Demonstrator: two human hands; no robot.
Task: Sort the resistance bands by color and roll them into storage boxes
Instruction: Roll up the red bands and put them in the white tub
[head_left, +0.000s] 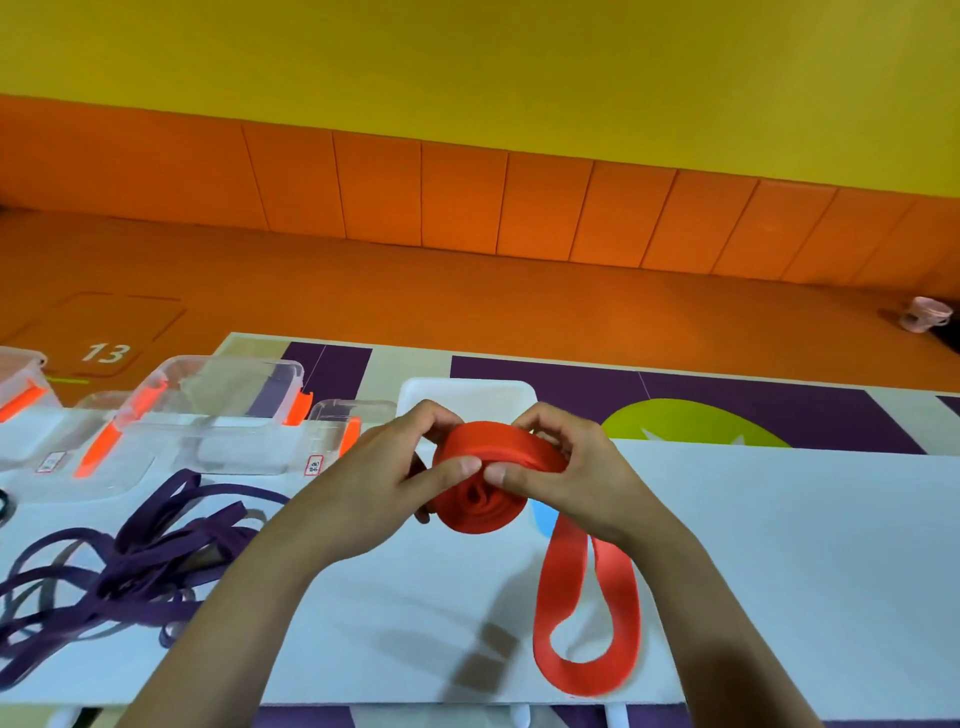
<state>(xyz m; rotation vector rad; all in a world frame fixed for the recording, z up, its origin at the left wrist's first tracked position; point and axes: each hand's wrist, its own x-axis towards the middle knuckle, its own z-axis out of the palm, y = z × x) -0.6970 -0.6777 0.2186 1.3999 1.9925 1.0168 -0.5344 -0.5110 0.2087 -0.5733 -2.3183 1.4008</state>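
A wide red resistance band (483, 499) is partly rolled into a coil held above the white table (779, 545). My left hand (384, 483) grips the coil's left side, thumb on its front. My right hand (561, 467) grips the right side, fingers curled over the top. The unrolled end of the band hangs down and lies as a loop (587, 623) on the table. A tangle of purple bands (130, 561) lies at the left. Clear storage boxes with orange latches (223, 410) stand at the back left.
A white lid or tray (467, 395) lies behind my hands. Another clear box (21, 384) sits at the far left edge. Beyond the table are an orange floor and wall, with a pink cup (927, 313) at the far right.
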